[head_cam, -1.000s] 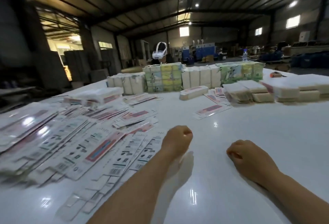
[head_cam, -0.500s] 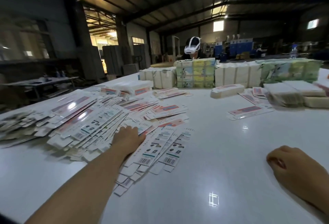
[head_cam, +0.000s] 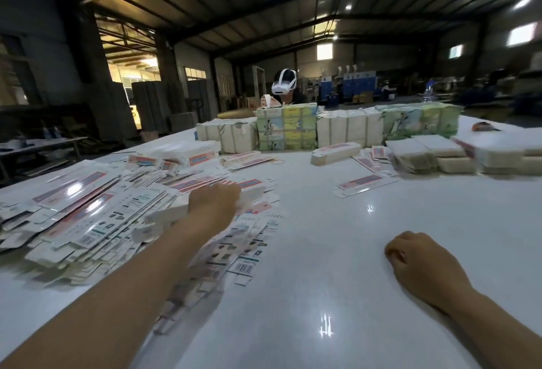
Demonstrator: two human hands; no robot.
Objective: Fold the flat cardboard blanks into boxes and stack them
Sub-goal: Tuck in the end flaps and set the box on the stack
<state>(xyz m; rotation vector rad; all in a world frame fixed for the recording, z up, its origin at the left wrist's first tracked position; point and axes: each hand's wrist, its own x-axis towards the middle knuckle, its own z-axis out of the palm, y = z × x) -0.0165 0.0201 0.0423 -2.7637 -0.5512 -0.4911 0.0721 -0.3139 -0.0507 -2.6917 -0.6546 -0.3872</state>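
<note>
A wide heap of flat printed cardboard blanks (head_cam: pixel 88 207) covers the left half of the white table (head_cam: pixel 352 251). My left hand (head_cam: pixel 212 204) reaches into the heap's right edge and is closed around a small bundle of blanks (head_cam: pixel 167 216), whose white ends stick out on both sides of the fist. More blanks (head_cam: pixel 246 251) lie fanned out under my forearm. My right hand (head_cam: pixel 422 266) rests on the bare table at the right as a loose fist, holding nothing. A single blank (head_cam: pixel 363 182) lies alone further back, and a folded box (head_cam: pixel 335 153) lies behind it.
Banded packs of blanks (head_cam: pixel 286 128) form a wall along the far side of the table. Lower bundles (head_cam: pixel 425 154) sit at the back right. A person wearing a white headset (head_cam: pixel 283 85) stands behind the wall. A side table (head_cam: pixel 38 146) stands off to the left.
My left hand moved from the table's middle leftward into the heap, then further back, and closed on a bundle. The view swung left and back. My right hand stayed put.
</note>
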